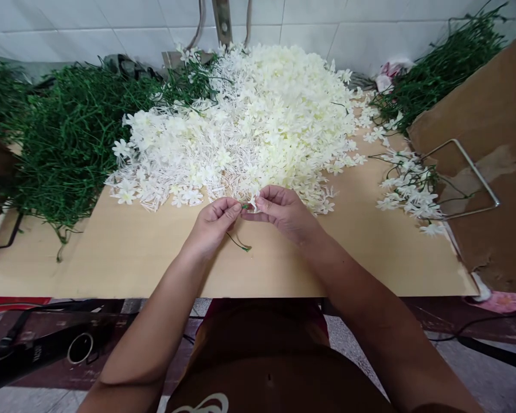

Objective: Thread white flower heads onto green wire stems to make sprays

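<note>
My left hand (pixel 215 222) pinches a thin green wire stem (pixel 239 244) that hangs below its fingers over the wooden table (pixel 124 258). My right hand (pixel 281 209) is closed in a pinch on a small white artificial flower (pixel 252 202), held tip to tip against the left fingers. Both hands sit at the near edge of a large heap of white artificial flowers (pixel 249 120).
Piles of green stems lie at the left (pixel 69 137) and back right (pixel 442 69). Several finished flower sprigs (pixel 408 183) rest at the right beside a cardboard sheet (pixel 490 149) with a metal wire frame (pixel 477 172). A white tiled wall stands behind.
</note>
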